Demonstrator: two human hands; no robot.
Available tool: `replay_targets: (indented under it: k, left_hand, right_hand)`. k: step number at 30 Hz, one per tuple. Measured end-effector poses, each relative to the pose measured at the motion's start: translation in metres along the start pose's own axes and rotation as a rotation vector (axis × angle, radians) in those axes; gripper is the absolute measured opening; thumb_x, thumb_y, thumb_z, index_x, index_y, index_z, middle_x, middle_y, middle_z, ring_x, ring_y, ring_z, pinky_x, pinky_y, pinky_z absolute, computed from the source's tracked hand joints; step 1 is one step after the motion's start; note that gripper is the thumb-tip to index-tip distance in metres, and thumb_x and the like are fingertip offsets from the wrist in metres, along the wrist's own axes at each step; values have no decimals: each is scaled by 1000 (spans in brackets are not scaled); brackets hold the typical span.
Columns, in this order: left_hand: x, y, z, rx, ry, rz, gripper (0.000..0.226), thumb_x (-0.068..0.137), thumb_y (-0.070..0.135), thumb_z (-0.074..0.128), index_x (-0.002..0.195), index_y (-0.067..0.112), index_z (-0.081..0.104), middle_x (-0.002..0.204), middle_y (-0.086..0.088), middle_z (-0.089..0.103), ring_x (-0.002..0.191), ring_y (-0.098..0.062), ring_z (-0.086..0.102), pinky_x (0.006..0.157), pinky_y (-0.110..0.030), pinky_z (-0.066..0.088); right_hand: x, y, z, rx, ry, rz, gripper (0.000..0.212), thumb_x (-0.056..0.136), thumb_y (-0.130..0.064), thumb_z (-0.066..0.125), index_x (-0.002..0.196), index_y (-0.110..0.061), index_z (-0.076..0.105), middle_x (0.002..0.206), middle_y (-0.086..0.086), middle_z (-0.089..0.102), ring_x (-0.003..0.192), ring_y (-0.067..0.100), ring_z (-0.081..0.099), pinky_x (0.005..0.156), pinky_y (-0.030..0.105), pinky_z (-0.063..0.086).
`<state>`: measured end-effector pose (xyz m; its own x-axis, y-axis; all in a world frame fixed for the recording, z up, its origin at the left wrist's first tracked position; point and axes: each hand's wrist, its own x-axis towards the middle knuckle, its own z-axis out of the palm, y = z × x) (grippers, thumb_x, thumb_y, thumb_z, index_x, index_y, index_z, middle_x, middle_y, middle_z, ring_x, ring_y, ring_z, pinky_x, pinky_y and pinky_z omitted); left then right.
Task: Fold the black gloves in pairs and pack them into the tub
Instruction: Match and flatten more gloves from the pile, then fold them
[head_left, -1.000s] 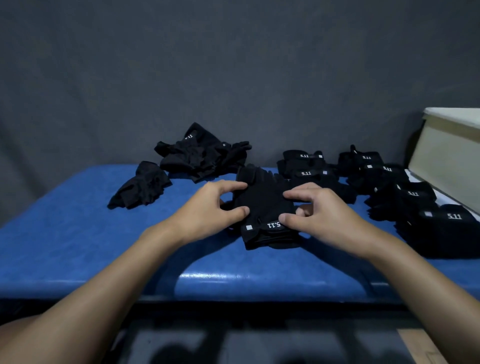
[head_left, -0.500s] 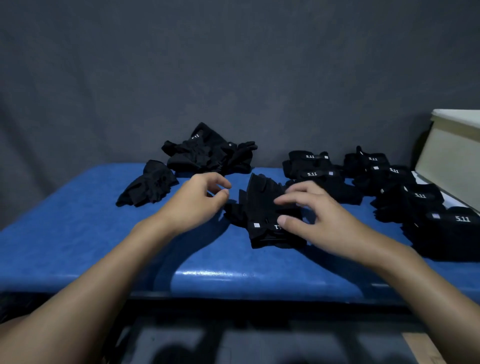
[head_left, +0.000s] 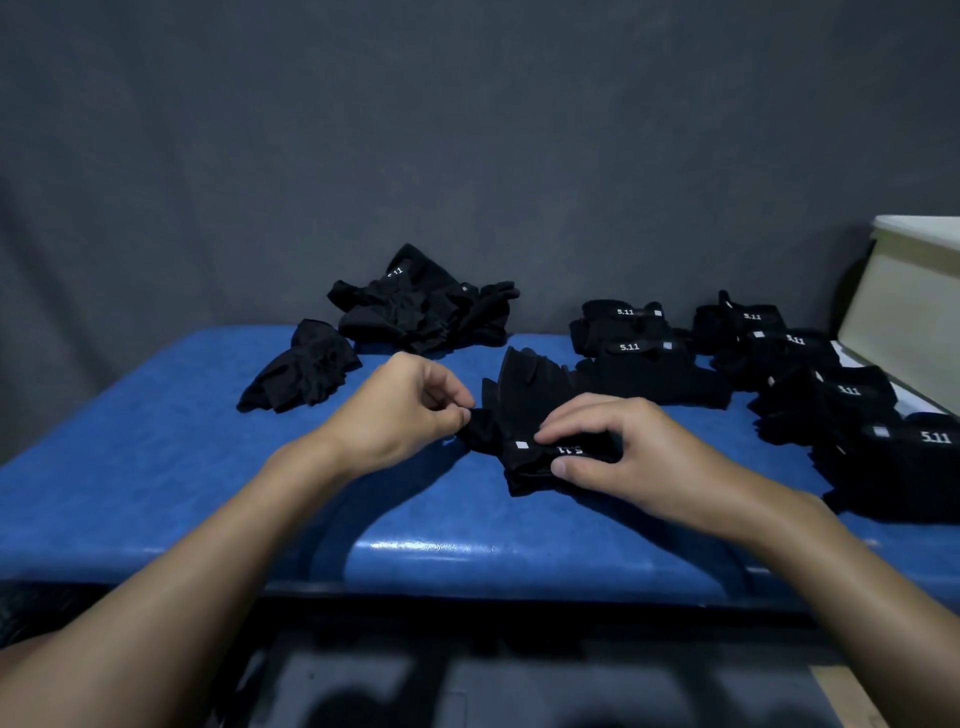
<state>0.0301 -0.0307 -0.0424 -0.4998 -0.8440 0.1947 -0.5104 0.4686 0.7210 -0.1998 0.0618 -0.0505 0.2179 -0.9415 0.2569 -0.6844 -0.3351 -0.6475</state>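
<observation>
Left hand (head_left: 400, 410) pinches the glove pair's (head_left: 530, 410) left edge on the blue desk (head_left: 156, 467). Right hand (head_left: 618, 457) grips its cuff, thumb underneath

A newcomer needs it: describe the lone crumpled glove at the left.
On the blue table, find the loose glove heap at its far edge. The lone crumpled glove lies just left of it, nearer you. Unlike its neighbours, it shows no white label.
</observation>
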Motion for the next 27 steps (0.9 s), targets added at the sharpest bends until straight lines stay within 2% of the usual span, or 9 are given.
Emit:
replay_targets:
  k: [4, 7, 9, 11, 14, 17, 19, 21, 27]
  left_hand:
    - [0, -1, 1, 12, -25, 6, 9, 90, 7, 68, 85, 13, 73, 77, -7, 74, 74, -21, 70, 73, -30, 58]
    - [1, 0, 4, -7, 2, 15, 7, 91, 15, 68, 89, 19, 73, 83, -2, 73, 80, -16, 67, 74, -26, 55]
    - [2, 0, 9, -16, 77, 58, 10, 91, 27, 69, 100, 26, 71, 99, 6, 65, 93, -7, 61, 74, -13, 46]
    - [4, 1, 14, 23, 104, 166, 23, 92, 37, 66, 113, 29, 69, 119, 16, 56, 115, 1, 51, 89, -9, 37]
    - [6, 1, 24, 118, 15, 264, 50, 87, 58, 51, 128, 32, 63, 141, 19, 50, 135, 4, 37, 115, -27, 29]
    - [3, 0, 27, 393, -125, 214, 74, 81, 74, 28, 143, 39, 47, 154, 16, 36, 145, -2, 22, 118, -43, 22]
    - [1, -2, 28, 522, -170, 193, 82, 78, 78, 19, 148, 40, 39, 158, 15, 29, 147, -5, 14, 119, -41, 17]
    - [-1, -3, 28, 574, -175, 185, 86, 77, 79, 13, 150, 40, 34, 159, 15, 26, 147, -6, 11, 118, -38, 14]
    - [-5, -3, 31, 631, -166, 176, 87, 78, 79, 10, 152, 38, 31, 156, 9, 27, 145, -9, 16, 116, -36, 16]
  right_hand:
    - [-1, -1, -4, -12, 28, 7, 18, 84, -16, 75, 99, -26, 75, 102, -19, 68, 101, -4, 62, 95, 19, 46]
    - [-2, -2, -4, -25, 42, 4, 16, 85, -16, 74, 98, -25, 75, 101, -20, 68, 101, -4, 62, 95, 19, 46]
    - [-1, -2, -3, -40, 34, -11, 15, 85, -16, 74, 98, -23, 75, 101, -18, 68, 101, -2, 62, 95, 21, 47]
    - [-1, -3, -1, -31, 29, -24, 12, 85, -16, 74, 96, -20, 76, 101, -15, 69, 100, 0, 63, 94, 23, 48]
    - [2, 2, 1, -44, 146, -49, 11, 89, -21, 69, 98, -21, 75, 106, -12, 65, 106, 3, 60, 100, 26, 44]
    - [5, 11, -1, -80, 219, 128, 26, 92, -34, 61, 117, -32, 66, 122, -11, 54, 122, 9, 48, 110, 35, 37]
    - [4, 15, -1, -142, 137, 241, 36, 92, -45, 56, 127, -40, 57, 131, -9, 48, 129, 12, 42, 112, 41, 34]
    - [2, 16, 0, -190, 90, 272, 40, 91, -49, 53, 131, -41, 53, 136, -8, 47, 130, 13, 39, 113, 43, 30]
    - [4, 14, -1, -259, 98, 295, 50, 91, -50, 54, 136, -29, 52, 134, -7, 49, 128, 12, 37, 112, 42, 30]
